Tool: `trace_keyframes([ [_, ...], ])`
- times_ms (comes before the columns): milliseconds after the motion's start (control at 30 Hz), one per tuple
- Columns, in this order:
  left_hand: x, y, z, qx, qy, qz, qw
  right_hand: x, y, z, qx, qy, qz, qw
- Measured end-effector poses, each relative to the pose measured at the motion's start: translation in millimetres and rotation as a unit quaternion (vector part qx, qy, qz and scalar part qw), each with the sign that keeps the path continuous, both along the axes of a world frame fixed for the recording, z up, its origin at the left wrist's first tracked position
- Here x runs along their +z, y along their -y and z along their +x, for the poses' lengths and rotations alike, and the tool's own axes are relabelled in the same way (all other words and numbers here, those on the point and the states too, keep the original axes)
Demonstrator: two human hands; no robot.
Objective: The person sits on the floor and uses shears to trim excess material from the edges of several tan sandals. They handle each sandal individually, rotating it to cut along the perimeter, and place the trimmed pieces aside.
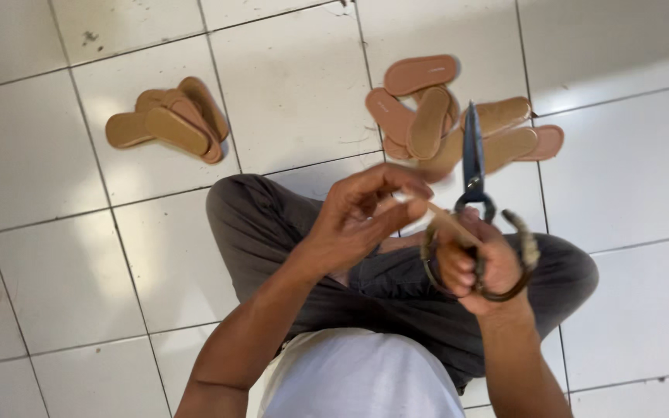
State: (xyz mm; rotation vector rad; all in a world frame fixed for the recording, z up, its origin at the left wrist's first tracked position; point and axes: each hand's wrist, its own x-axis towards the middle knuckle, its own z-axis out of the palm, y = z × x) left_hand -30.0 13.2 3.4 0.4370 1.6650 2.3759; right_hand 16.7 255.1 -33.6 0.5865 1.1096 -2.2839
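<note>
Fingertips of the left hand (pixel 361 220) pinch the near end of a thin, pale strip (pixel 447 220), thumb and forefinger closed on it while the other fingers curl loosely above. That strip runs slanting down toward the right hand (pixel 483 271), whose fingers are wrapped shut through the cord-bound loops of a pair of large dark scissors (pixel 474 166); the blades look closed and point away, up over the floor. To trim cleanly, I would judge it best to keep the strip taut and bring it close to the pivot. Under both hands lie crossed legs in grey trousers (pixel 272 232). Farther out on the white tiled floor (pixel 296 93), flat tan sandal soles lie in two loose heaps: a bigger pile (pixel 451 116) toward the far right, a smaller pile (pixel 172 124) toward the far left, all smooth, rounded, matte.
</note>
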Motion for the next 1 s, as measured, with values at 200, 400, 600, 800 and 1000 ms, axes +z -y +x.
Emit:
trace_keyframes([
  [200, -1.3, 11.1, -2.3, 0.068, 0.175, -0.023, 0.982, -5.7, 33.2, 4.3, -0.025, -0.229, 0.085, 0.969],
  [400, -7.8, 33.8, 0.9, 0.086, 0.224, 0.056, 0.969, -0.6, 38.4, 4.6, -0.026, -0.246, 0.192, 0.95],
  [600, -31.8, 70.8, 7.7, 0.253, 0.005, -0.157, 0.955, 1.3, 40.0, 8.4, -0.04, -0.248, 0.191, 0.949],
  [800, -32.4, 59.1, 18.2, 0.184, 0.13, -0.057, 0.973, 3.5, 39.9, 14.5, -0.031, -0.253, 0.201, 0.946],
  [1000, -30.5, 38.4, 23.7, 0.065, 0.191, 0.096, 0.975, 6.8, 54.7, 19.3, -0.012, -0.238, 0.19, 0.952],
])
